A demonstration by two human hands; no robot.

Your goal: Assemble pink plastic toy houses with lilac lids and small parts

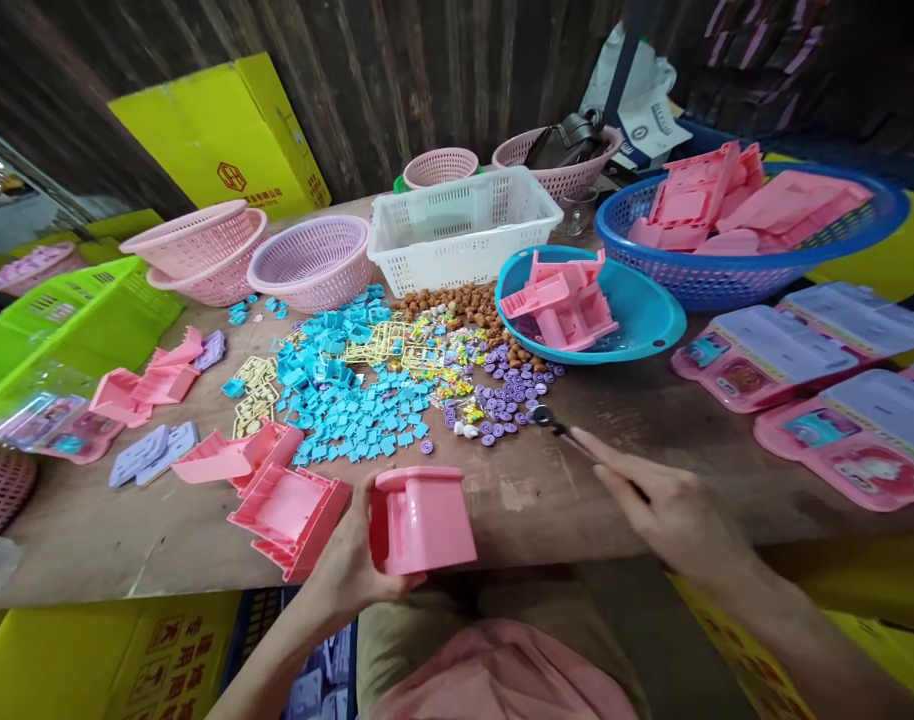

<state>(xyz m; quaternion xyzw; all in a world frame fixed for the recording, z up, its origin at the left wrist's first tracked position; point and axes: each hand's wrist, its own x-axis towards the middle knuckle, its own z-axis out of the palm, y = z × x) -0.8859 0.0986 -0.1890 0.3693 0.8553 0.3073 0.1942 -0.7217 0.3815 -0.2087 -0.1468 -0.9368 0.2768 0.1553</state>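
Observation:
My left hand [359, 550] is closed around a pink plastic box-shaped part [434, 525], held at the table's front edge. In my right hand [671, 495] is a thin black tool with a round head [545, 416]; its head hovers near the purple spiral discs [506, 395]. More pink plastic housings [288, 505] lie just left of my left hand. Beyond both hands spreads a heap of small blue plastic parts [352, 410], with cream parts on sprues [386, 345] and brown pieces [457, 303] behind.
A blue bowl [648, 320] and a large blue basket [622, 245] hold pink parts. Pink-and-lilac toy cases [862, 440] lie at right. A white basket [464, 240], pink baskets [311, 265] and a green crate [82, 320] stand around the back. Lilac panels [153, 455] lie at left.

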